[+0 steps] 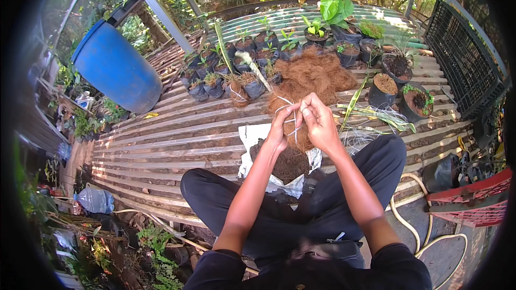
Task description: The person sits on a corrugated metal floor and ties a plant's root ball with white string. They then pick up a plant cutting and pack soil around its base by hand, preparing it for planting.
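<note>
Over my lap, a ball of brown coconut fibre [299,139] has white string [282,108] wound round it. A pale, thick stem [255,69] slants up and left from behind my hands; whether it comes out of the ball I cannot tell. My left hand [281,129] pinches the string at the ball's left side. Close beside it, my right hand [318,122] is closed on the string too, thumb against forefinger. Both hands cover part of the ball. Below them, dark soil [287,162] lies on an opened white sack [248,135] between my legs.
A heap of loose coconut fibre [322,72] lies ahead, near several potted plants [263,40]. Cut long leaves [379,115] and loose white string [357,138] lie to the right. A blue barrel [118,67] stands left; a red crate [473,198] and a hose [408,220] are at right.
</note>
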`<state>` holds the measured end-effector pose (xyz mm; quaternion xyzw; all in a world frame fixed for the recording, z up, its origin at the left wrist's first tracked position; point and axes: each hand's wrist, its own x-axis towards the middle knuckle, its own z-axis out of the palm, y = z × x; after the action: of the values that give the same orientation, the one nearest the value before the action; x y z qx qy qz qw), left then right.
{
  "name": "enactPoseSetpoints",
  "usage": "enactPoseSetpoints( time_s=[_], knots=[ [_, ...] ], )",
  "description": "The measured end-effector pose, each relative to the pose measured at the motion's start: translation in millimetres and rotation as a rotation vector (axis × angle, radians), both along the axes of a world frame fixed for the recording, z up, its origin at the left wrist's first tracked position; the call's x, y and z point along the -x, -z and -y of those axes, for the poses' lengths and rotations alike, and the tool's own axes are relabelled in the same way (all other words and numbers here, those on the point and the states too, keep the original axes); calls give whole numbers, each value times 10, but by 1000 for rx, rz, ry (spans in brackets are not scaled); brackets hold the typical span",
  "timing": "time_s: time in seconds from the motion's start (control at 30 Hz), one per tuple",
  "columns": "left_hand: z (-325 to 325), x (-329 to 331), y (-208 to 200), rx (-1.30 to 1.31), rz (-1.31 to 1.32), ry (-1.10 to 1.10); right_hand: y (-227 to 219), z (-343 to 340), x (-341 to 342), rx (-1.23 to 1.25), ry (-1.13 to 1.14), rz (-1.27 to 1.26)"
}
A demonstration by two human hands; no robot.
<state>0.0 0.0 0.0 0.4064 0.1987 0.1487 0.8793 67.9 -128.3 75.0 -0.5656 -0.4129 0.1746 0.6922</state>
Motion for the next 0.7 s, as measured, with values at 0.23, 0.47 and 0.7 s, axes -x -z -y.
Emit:
enactPoseSetpoints(
  time_s=[0.23,0.47,0.7],
  knots=[
    [-96,102,27,-190,20,93,-51,-119,-21,-143,-262,-326],
    [-22,43,-120,-278,23,-36,-38,-102,-102,176,-121,-19],
    [-165,60,-89,-232,-1,59,47,127,-342,-3,-243,-345]
  ],
)
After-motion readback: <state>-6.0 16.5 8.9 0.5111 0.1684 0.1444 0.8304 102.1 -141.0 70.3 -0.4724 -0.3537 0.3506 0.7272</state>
